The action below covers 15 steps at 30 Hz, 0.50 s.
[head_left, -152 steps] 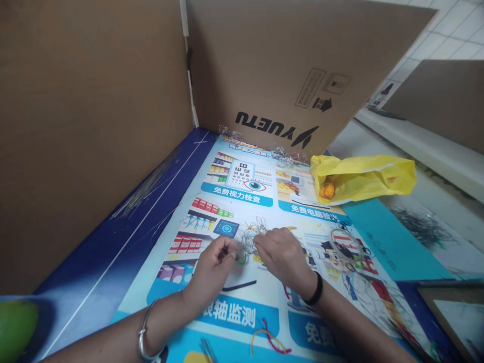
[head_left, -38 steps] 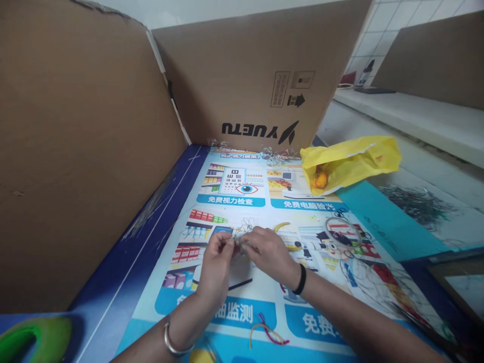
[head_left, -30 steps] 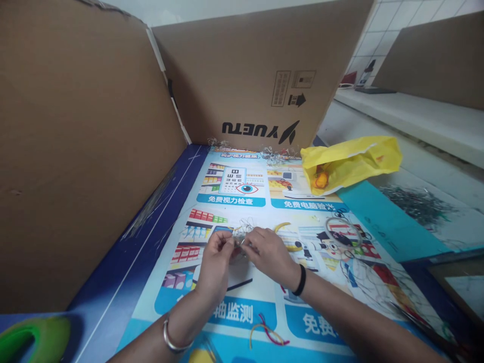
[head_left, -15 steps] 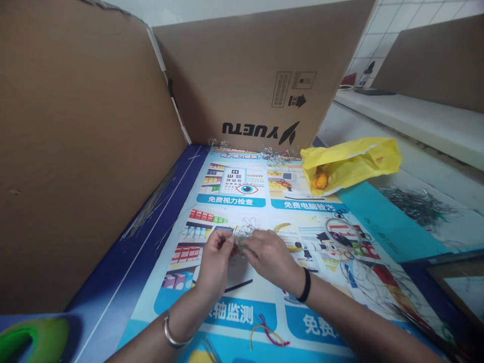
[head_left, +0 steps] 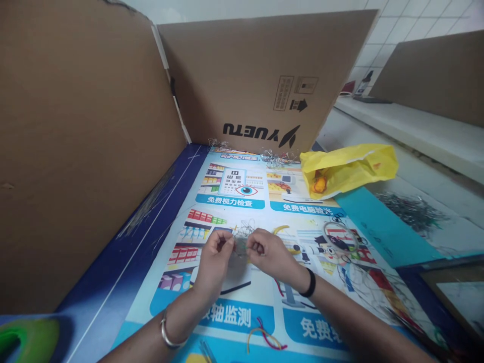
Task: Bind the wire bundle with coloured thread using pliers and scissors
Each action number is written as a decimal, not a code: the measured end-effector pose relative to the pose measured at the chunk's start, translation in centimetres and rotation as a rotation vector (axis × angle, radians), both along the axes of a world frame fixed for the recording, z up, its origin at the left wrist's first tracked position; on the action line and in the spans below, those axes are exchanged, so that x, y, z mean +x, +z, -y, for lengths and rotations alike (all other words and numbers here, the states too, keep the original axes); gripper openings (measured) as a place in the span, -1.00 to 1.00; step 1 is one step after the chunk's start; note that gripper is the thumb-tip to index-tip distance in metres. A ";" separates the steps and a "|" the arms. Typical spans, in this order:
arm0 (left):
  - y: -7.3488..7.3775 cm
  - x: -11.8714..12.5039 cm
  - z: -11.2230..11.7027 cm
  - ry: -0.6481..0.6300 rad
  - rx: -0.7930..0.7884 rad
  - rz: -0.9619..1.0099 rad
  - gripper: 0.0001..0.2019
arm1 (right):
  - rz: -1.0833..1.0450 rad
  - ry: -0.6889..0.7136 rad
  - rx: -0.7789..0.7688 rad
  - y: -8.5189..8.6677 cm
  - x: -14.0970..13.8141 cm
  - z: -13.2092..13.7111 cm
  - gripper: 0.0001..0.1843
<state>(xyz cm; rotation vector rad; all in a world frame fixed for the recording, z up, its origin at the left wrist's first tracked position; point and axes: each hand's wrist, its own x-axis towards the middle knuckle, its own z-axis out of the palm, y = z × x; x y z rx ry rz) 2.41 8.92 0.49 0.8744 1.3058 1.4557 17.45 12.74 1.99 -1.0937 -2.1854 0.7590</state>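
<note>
My left hand (head_left: 214, 259) and my right hand (head_left: 269, 253) meet over the printed poster (head_left: 234, 312) on the table. Both pinch a small green elastic loop (head_left: 240, 246) stretched between their fingertips. Just behind the fingers lies a little tangle of thin silvery wire (head_left: 244, 230). A silver bangle sits on my left wrist and a black band on my right wrist.
Tall cardboard panels (head_left: 83, 141) wall the left and back. A yellow plastic bag (head_left: 348, 169) lies at the back right. Coloured elastic bands (head_left: 264, 339) lie near the front edge, more wire (head_left: 410, 212) at right, and a green object (head_left: 22, 340) at bottom left.
My hands stayed together over the poster, working the small loop; the fingertips drew slightly apart. The view shifted a little.
</note>
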 end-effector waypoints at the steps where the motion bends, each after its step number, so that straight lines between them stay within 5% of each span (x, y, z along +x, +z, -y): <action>1: 0.1 -0.1 0.0 -0.008 0.008 -0.032 -0.89 | -0.008 -0.002 0.004 0.0 0.0 0.0 -0.85; 15: 0.1 -1.3 0.3 -0.108 0.052 -0.209 -0.93 | -0.096 -0.018 -0.002 -0.4 -0.3 0.1 -0.89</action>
